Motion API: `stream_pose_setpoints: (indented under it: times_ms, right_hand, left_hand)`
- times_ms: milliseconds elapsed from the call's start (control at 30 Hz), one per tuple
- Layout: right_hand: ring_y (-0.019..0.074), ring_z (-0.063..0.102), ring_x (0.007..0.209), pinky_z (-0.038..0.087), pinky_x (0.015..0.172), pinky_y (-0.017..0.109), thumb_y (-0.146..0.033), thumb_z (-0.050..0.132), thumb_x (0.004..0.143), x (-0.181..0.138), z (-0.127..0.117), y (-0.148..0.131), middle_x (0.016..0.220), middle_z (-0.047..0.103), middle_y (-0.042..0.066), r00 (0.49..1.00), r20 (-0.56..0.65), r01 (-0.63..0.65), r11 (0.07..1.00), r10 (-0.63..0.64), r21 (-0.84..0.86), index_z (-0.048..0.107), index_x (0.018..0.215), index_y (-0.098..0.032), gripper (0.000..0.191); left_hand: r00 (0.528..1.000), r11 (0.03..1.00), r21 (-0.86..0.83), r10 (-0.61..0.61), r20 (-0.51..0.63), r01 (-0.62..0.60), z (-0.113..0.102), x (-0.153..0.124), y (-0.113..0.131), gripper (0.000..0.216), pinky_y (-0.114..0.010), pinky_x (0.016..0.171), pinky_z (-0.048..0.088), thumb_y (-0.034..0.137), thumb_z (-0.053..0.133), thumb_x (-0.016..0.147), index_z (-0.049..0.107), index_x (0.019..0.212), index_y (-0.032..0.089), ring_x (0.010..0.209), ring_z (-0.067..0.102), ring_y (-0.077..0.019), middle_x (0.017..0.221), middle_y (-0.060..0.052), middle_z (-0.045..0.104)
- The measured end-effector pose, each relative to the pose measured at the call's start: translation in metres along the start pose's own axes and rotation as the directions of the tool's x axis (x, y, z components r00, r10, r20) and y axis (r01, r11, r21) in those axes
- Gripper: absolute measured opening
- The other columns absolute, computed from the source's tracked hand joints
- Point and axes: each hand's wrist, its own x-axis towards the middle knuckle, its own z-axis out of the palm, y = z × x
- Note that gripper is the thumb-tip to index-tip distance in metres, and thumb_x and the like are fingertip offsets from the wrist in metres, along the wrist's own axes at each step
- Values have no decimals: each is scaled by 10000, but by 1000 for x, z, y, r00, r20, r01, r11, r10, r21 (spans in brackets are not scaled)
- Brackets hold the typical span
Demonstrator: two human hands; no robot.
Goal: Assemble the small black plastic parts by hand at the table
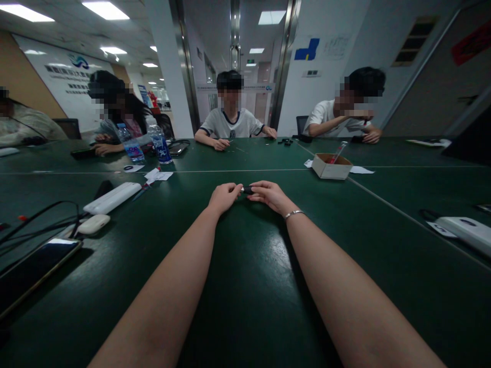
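Observation:
Both my arms reach forward over the dark green table [245, 286]. Between my hands is a small black stick with a shiny metal end [247, 189], too small to tell its exact kind. My left hand [224, 197] pinches the metal end between thumb and fingers. From the other side, the fingers of my right hand [271, 195] close on the black end. Part of the stick is hidden by my fingertips. A metal bracelet [293, 214] circles my right wrist.
At left lie a phone [42, 266], a white earbud case [94, 224], a white power bank [112, 198] and cables. Two water bottles [159, 142] stand beyond. An open box [332, 166] sits ahead right; a white device [468, 232] lies far right. Several people sit around the table.

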Motion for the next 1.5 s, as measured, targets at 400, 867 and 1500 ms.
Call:
stream_pose_setpoints:
  times_ms: [400,867,1500]
  right_hand:
    - [162,701,693,629,703,242,38,693,799,0,6,-2,853,694,68,989,29,142,990,-142,5,662,871,-125,181]
    - [186,676,826,620,802,324,5,760,707,6,11,1,853,661,47,957,32,288,958,-288,11,677,858,-137,224]
    - [148,700,642,609,604,180,-30,690,846,-1,-1,0,812,696,67,994,-1,108,994,-108,6,634,889,-125,118]
  left_hand:
    - [980,965,-196,-189,-67,173,4,6,6,521,-262,543,372,578,440,855,605,577,169,483,508,-128,517,-19,572]
    - [924,909,-266,-362,-126,320,3,8,16,501,-275,534,361,493,474,856,539,467,184,464,487,-141,445,-16,519]
    - [993,974,-200,-116,-26,108,5,2,8,406,-251,580,401,541,527,811,625,671,172,577,538,-133,623,-16,609]
